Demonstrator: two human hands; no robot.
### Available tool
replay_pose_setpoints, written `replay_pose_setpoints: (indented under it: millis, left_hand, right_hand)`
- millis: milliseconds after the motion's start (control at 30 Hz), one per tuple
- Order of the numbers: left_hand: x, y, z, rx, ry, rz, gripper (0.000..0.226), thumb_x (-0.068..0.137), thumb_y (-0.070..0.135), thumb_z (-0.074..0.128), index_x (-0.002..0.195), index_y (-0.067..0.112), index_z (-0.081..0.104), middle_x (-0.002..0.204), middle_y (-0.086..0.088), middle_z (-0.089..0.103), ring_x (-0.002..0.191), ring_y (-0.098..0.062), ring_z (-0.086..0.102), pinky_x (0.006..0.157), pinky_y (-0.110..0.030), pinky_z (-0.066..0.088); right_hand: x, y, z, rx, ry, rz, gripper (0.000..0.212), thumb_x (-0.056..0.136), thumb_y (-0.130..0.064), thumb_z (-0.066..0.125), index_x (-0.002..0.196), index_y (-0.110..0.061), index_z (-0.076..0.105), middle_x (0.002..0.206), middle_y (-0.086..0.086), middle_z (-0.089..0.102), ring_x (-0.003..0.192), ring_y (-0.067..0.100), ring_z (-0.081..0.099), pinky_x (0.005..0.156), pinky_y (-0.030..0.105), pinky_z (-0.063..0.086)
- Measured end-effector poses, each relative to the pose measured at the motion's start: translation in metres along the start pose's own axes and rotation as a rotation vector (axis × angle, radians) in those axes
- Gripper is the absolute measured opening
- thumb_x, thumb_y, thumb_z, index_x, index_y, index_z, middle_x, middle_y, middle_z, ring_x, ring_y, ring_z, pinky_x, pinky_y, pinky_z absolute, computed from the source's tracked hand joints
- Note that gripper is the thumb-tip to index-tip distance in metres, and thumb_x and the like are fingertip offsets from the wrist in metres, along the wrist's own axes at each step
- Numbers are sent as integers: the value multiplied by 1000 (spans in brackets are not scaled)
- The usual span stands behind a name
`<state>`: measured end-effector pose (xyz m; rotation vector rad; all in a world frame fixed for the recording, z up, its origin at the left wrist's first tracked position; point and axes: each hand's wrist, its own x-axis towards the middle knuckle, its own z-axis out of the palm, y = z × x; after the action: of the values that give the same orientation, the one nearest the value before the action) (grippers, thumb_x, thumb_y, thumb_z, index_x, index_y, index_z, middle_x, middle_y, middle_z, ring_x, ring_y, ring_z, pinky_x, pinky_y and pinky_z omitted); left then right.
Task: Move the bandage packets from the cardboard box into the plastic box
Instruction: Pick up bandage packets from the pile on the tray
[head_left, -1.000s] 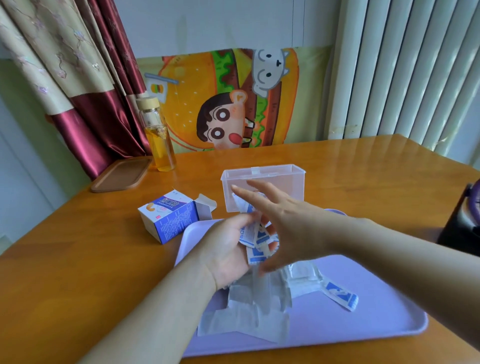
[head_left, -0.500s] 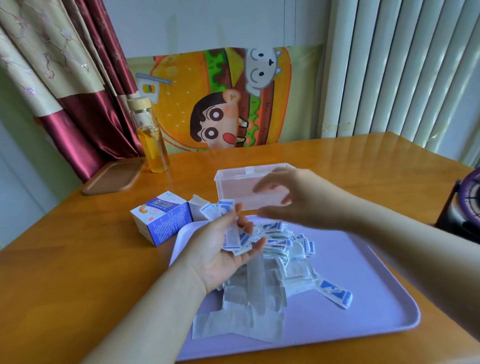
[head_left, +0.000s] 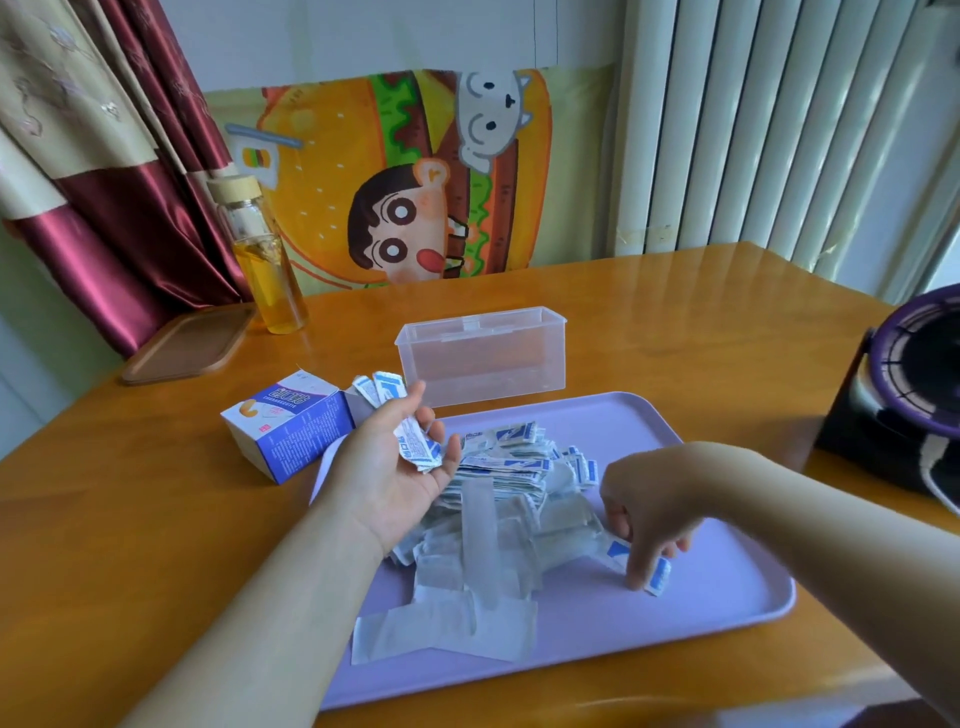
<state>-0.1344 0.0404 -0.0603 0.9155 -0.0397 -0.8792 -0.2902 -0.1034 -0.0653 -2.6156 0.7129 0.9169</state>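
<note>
Currently: bandage packets (head_left: 509, 467), heaped on the tray (head_left: 727, 597), none visible in the plastic box (head_left: 480, 353). Likely light, thin, slick paper, easily fanned; take them by the flat faces in small stacks. Your left hand (head_left: 384, 467), palm up, cradles a few under curled fingers; your right hand (head_left: 644, 509), knuckles up, pinches a stray packet (head_left: 657, 574) at its end.
</note>
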Motion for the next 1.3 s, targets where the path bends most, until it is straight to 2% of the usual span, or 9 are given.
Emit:
replay_pose_setpoints:
  millis: [333, 533, 667, 833, 933, 1067, 1167, 1233, 1300]
  left_hand:
    - [1, -6, 5, -34, -29, 28, 20, 89, 15, 59, 109, 14, 60, 71, 3, 56, 52, -5, 54, 41, -13, 40]
    - [-2, -10, 7, -6, -79, -39, 17, 89, 32, 57, 92, 16, 60, 63, 4, 48, 50, -6, 50, 45, -16, 47]
    - [-11, -14, 15, -92, -78, -91, 38, 79, 49, 58, 94, 14, 59, 66, 0, 48, 50, -8, 54, 50, -20, 54]
    - [-19, -21, 20, -98, -168, -43, 47, 77, 55, 54, 97, 12, 61, 87, -7, 65, 77, -15, 64, 71, -28, 57]
    - [-21, -21, 17, -91, -121, -51, 20, 95, 29, 49, 86, 13, 59, 78, -8, 69, 69, -16, 69, 68, -28, 56]
    - [-23, -14, 8, -96, -132, -86, 11, 94, 15, 50, 88, 12, 59, 82, -8, 62, 71, -18, 65, 63, -32, 57]
    - [-28, -12, 10, 82, -218, -131, 12, 90, 13, 51, 82, 14, 60, 70, -6, 56, 61, -16, 60, 58, -31, 55]
    - [-31, -15, 13, 241, -308, -179, 17, 91, 12, 47, 86, 12, 63, 86, -13, 60, 81, -22, 61, 68, -34, 49]
    - [-32, -18, 15, 374, -361, -165, 21, 91, 9, 43, 94, 10, 64, 97, -17, 59, 93, -25, 60, 73, -33, 45]
  right_hand:
    - [-15, 24, -27, 48, 34, 32, 16, 80, -39, 66, 74, -23, 65, 53, -11, 62, 48, -3, 57, 58, 14, 49]
    - [-56, 23, -84, -7, 581, 63, 20, 80, -40, 66, 76, -21, 72, 66, 0, 63, 59, 13, 53, 57, 24, 41]
    - [-48, -23, -79, 603, 1003, -338, 12, 81, -30, 70, 85, -24, 61, 59, -8, 63, 54, 13, 53, 50, 21, 40]
    - [-3, -75, -25, 975, 941, -438, 19, 80, -19, 71, 76, -19, 52, 69, 8, 69, 48, 11, 56, 47, 27, 45]
    - [3, -78, -11, 907, 858, -439, 16, 76, -25, 72, 69, -19, 59, 67, 3, 68, 64, 20, 65, 64, 40, 54]
    - [-14, -65, -17, 486, 881, -531, 40, 68, -45, 77, 104, -33, 63, 95, -13, 57, 84, -4, 51, 72, 16, 42]
    - [-15, -59, -15, 162, 851, -619, 108, 61, -48, 81, 147, -37, 15, 140, -6, 27, 125, 11, 34, 97, 20, 38]
    - [-12, -61, -11, 68, 803, -655, 124, 60, -46, 82, 145, -44, -8, 152, -10, 1, 134, 13, 26, 95, 17, 35]
    - [-11, -60, -14, 35, 808, -656, 119, 63, -46, 81, 143, -49, -7, 153, -15, -4, 133, 13, 30, 91, 18, 37]
